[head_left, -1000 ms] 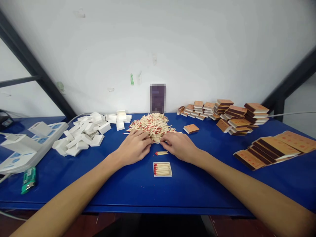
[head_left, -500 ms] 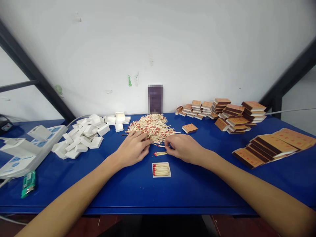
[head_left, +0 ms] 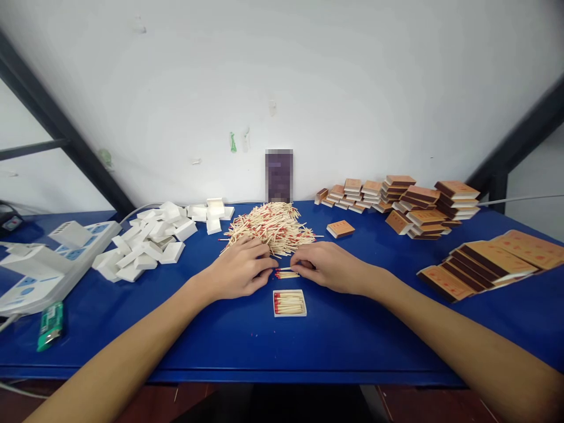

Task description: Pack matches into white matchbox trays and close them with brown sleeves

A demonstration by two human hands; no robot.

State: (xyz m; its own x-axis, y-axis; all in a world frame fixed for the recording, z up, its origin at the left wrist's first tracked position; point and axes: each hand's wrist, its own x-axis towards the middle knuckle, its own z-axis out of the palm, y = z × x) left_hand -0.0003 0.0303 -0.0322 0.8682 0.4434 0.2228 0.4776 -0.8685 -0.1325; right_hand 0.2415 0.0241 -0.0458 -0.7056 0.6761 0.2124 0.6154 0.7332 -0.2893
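Observation:
Both hands meet at the front edge of a heap of red-tipped matches [head_left: 275, 229]. With thumb and forefinger my right hand [head_left: 330, 264] is closed on the plain end of a match [head_left: 283, 269]. My left hand [head_left: 242, 267] rests against the left of the heap, its fingers curled and thumb near the forefinger; what they hold, if anything, is hidden. A small row of matches [head_left: 287, 275] lies just below the held one, heads to the left. Nearer me sits a white matchbox tray [head_left: 289, 315] with matches lying side by side in it, heads left.
White matchbox trays [head_left: 150, 244] are piled at left, beside a power strip [head_left: 94, 249] and a green packet [head_left: 51, 325]. At right, brown matchbox sleeves [head_left: 423, 214] stand in stacks, and more [head_left: 489, 261] lie fanned. A single matchbox [head_left: 341, 228] lies right of the heap.
My right hand has drawn a match from the heap's edge toward me, down beside the small row. My left hand has shifted slightly to the right and toward me.

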